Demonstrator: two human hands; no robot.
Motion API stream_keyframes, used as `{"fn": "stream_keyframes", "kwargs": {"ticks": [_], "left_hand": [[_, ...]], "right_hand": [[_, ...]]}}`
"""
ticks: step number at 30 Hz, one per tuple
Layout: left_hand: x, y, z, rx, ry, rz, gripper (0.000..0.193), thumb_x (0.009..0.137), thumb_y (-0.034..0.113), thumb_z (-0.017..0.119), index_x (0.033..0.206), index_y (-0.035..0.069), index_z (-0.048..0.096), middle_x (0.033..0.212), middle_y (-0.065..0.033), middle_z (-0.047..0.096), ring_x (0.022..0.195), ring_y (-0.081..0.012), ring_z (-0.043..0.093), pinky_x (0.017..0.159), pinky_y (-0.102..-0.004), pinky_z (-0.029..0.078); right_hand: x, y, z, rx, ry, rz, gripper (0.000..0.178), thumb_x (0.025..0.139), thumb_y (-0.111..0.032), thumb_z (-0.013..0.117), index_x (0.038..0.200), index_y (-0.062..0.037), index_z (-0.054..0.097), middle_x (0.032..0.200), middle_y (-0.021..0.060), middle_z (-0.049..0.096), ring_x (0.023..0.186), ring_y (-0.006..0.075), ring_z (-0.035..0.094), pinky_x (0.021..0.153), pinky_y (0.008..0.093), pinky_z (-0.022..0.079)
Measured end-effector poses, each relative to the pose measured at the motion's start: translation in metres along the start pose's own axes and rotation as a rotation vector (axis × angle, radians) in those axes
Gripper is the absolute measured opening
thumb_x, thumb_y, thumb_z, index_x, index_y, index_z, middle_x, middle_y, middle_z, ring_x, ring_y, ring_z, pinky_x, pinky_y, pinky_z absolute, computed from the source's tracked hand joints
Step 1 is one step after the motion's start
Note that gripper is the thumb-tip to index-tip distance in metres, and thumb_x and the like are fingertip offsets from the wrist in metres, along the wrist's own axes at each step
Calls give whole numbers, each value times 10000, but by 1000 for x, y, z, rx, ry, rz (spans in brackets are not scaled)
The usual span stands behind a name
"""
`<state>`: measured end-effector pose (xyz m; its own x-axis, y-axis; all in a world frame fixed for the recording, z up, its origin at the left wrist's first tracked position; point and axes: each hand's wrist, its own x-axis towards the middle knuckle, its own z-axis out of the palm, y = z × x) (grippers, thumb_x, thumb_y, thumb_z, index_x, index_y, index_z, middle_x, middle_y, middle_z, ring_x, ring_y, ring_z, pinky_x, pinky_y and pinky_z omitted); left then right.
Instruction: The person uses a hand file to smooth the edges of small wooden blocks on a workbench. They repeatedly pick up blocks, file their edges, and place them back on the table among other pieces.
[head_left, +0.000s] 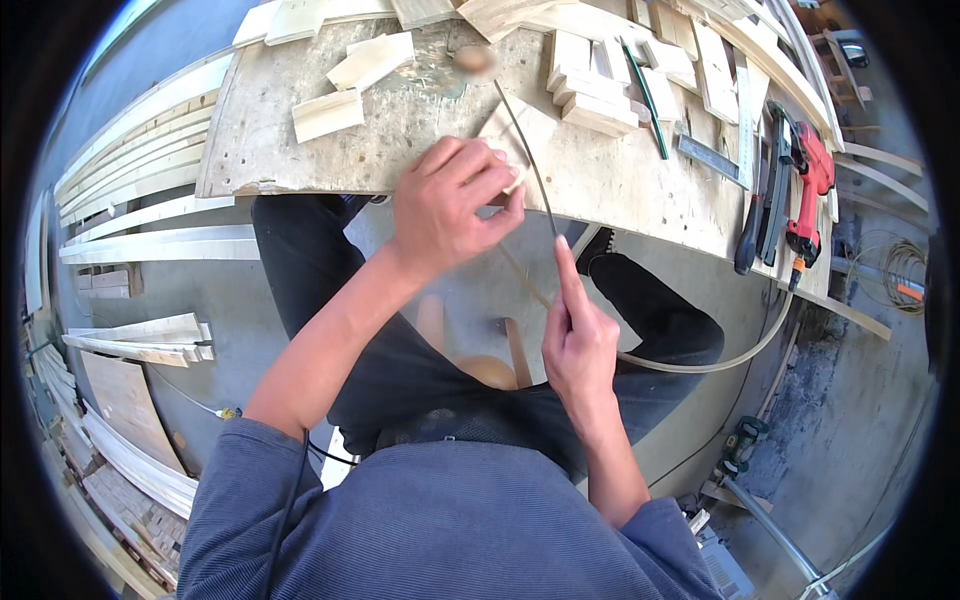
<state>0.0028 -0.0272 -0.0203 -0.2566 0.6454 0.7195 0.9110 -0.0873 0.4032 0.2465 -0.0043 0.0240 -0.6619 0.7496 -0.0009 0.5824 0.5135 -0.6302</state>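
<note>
My right hand [582, 345] is closed round the lower end of a long thin dark file [527, 150], index finger stretched along it. The file slants up and away to the left, across a small pale wooden block [520, 122] at the front edge of the workbench [420, 165]. My left hand [455, 195] has its fingers curled at the near corner of that block and grips it there; the fingertips are partly hidden. Just beyond the file's far tip is a blurred, round brown thing [475, 60].
Loose wooden blocks [595, 100] lie stacked on the bench, with a green pencil [645, 100], a metal square [712, 160] and a red and black nail gun [808, 180] to the right. Its air hose [700, 367] loops below the edge. Long boards [150, 140] lie at left.
</note>
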Motion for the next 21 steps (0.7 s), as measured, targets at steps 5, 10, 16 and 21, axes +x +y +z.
{"fn": "stream_keyframes", "kwargs": {"ticks": [5, 10, 16, 21], "left_hand": [[0, 0, 1, 34, -40, -36, 183, 770, 78, 880, 915, 114, 775, 983, -40, 763, 996, -275, 748, 801, -369, 632], [2, -1, 1, 2, -19, -14, 170, 779, 79, 874, 911, 102, 769, 1006, -54, 761, 1014, -288, 754, 822, -379, 634], [3, -2, -17, -106, -133, -33, 185, 768, 36, 855, 918, 76, 756, 1075, -81, 763, 1070, -313, 765, 908, -418, 646], [12, -18, -50, -189, -298, -20, 191, 774, 13, 791, 935, 99, 736, 1132, -56, 743, 1285, -326, 732, 1252, -517, 548]], "right_hand": [[-17, 11, 9, 8, 54, -62, 754, 996, 90, 630, 1702, -166, 562, 753, 188, 606, 608, 308, 588, 651, 395, 544], [-83, 44, -13, -21, 157, -22, 643, 1093, 56, 572, 1720, -77, 523, 718, 88, 553, 579, 144, 508, 595, 312, 478], [-81, 70, -23, 161, 348, 20, 635, 1151, 6, 468, 1779, -5, 370, 701, -40, 429, 589, 53, 402, 538, 258, 419], [-57, 59, -20, 274, 337, 96, 628, 1181, -49, 385, 1800, 2, 294, 722, -48, 403, 596, 47, 367, 527, 255, 410]]}}
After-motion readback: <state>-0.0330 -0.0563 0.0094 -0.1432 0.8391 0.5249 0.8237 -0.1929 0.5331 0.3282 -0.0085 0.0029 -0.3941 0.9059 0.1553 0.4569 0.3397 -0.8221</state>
